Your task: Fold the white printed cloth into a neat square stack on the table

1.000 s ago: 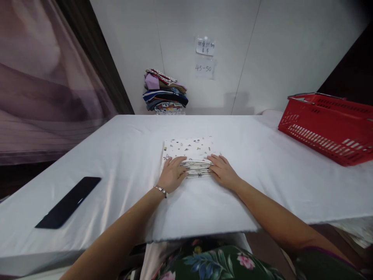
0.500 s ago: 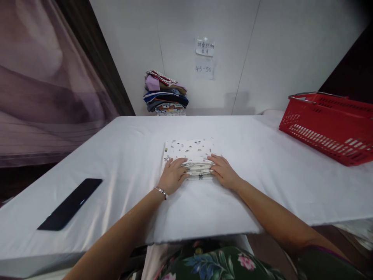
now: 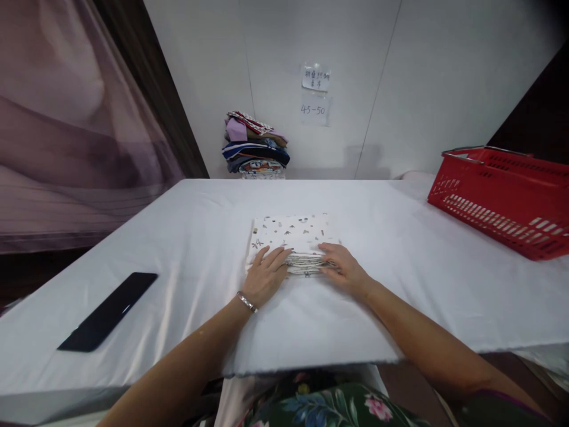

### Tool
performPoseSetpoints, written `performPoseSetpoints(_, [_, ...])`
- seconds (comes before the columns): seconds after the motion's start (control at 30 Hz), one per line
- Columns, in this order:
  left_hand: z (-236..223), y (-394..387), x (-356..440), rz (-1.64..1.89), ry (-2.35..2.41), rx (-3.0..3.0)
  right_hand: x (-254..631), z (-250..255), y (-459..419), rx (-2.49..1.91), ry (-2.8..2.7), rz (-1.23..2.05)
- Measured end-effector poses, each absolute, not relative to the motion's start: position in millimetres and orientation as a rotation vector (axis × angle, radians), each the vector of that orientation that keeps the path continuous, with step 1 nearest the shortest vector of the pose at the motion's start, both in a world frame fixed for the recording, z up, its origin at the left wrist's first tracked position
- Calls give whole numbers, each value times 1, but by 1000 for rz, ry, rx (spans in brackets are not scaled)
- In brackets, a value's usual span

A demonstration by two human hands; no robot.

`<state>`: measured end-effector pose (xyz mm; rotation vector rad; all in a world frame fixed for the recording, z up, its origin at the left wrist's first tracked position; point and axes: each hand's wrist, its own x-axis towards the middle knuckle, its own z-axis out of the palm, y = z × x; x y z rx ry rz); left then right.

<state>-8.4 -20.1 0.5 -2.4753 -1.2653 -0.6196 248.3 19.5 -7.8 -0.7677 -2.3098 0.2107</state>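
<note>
A folded white cloth [image 3: 291, 231] with small dark prints lies in the middle of the white table [image 3: 400, 249]. My left hand [image 3: 265, 276] rests flat on its near left corner, fingers stretched out and apart. My right hand [image 3: 343, 270] is at the near right corner. Its thumb lies on top and its fingers curl against the stacked layers of the near edge. A silver bracelet [image 3: 246, 301] sits on my left wrist.
A black flat bar-shaped object [image 3: 109, 311] lies near the table's left front. A red plastic basket [image 3: 502, 198] stands at the right edge. A pile of folded coloured clothes [image 3: 255, 145] sits at the back against the wall, under two paper notes [image 3: 315, 92].
My left fingers have slid a little further onto the cloth. My right hand has turned inward and its fingers now wrap the near edge. The view has shifted slightly.
</note>
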Motion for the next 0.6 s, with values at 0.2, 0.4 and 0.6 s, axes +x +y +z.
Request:
performPoseSetpoints(0.2, [-1,-24,-12,-587,-1209,-2634,246,-7,18,-708,-2456,240])
performPoseSetpoints(0.4, [19,-18,-21,-904,-1416,-2582,248,-2,29,-745,-2301,433])
performPoseSetpoints(0.6, [31,12,-21,-774,-1610,-2582,223,15,92,-938,-2447,496])
